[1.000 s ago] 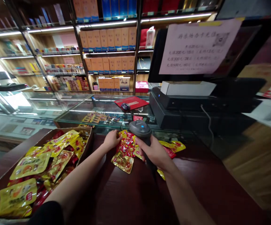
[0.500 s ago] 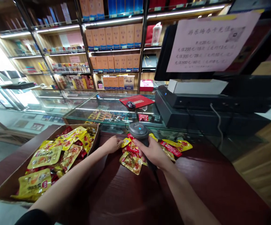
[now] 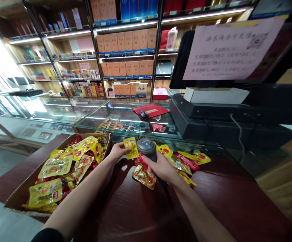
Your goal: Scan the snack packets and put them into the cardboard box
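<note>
from my remote post i see my left hand (image 3: 118, 153), at the centre of the frame, pinching a small flat yellow plastic packet (image 3: 131, 148) by its left edge; the packet sticks up just right of the hand. my right hand (image 3: 162, 167), right of centre, is wrapped around the handle of a dark grey plastic barcode scanner (image 3: 146, 146) with a blue light on its head. that head is just right of the yellow packet; i cannot tell whether they touch. below it a shiny gold packet (image 3: 144, 177) lies on the dark red-brown tabletop (image 3: 125, 211). more red and yellow packets (image 3: 187, 160) lie right of my right hand. at lower left, a brown cardboard box (image 3: 26, 190) is heaped with similar packets.
</note>
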Demonstrator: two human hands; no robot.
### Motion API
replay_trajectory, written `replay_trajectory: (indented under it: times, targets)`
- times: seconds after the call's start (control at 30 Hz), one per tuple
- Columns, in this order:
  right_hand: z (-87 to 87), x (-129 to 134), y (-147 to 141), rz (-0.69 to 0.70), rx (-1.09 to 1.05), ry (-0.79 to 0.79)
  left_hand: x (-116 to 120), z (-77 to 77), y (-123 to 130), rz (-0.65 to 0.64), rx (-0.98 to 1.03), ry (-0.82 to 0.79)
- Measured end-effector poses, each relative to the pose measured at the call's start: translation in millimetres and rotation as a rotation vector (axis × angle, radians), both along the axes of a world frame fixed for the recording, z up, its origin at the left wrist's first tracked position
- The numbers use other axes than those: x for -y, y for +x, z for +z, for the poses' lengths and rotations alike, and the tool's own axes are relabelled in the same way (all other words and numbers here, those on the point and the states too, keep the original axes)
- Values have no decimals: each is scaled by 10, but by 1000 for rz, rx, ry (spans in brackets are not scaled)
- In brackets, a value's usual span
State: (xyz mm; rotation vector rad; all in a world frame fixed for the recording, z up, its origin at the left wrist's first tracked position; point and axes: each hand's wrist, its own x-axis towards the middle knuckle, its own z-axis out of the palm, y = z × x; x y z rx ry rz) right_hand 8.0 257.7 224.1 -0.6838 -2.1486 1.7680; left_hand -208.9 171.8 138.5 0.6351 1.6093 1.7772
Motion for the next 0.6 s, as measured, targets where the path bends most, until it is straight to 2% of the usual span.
replay_trajectory:
  times: [0.2, 0.6]
  targets:
    - [-100, 89, -48, 59, -18, -7, -43, -3, 18, 25, -13, 31]
    - [-122, 91, -51, 78, -7, 24, -34, 24, 9, 13, -22, -43]
